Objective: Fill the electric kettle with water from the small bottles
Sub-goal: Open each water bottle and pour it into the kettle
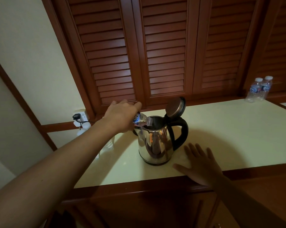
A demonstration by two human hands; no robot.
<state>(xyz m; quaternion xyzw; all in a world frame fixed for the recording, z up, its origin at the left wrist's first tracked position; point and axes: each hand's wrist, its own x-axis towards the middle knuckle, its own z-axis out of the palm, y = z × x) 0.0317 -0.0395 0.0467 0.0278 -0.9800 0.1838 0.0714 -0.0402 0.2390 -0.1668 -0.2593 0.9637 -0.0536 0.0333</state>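
Bottle in left hand

Left hand tips small bottle into open kettle; right hand flat on counter

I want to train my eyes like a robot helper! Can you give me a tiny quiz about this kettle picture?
1. True or false: the lid of the kettle is shut.
2. What does the left hand hold tipped over the kettle's mouth? A. a small bottle B. a spoon C. a teabag
3. Fill in: ___ more bottles stand at the far right of the counter.
Key: 1. False, it stands open. 2. A. 3. Two.
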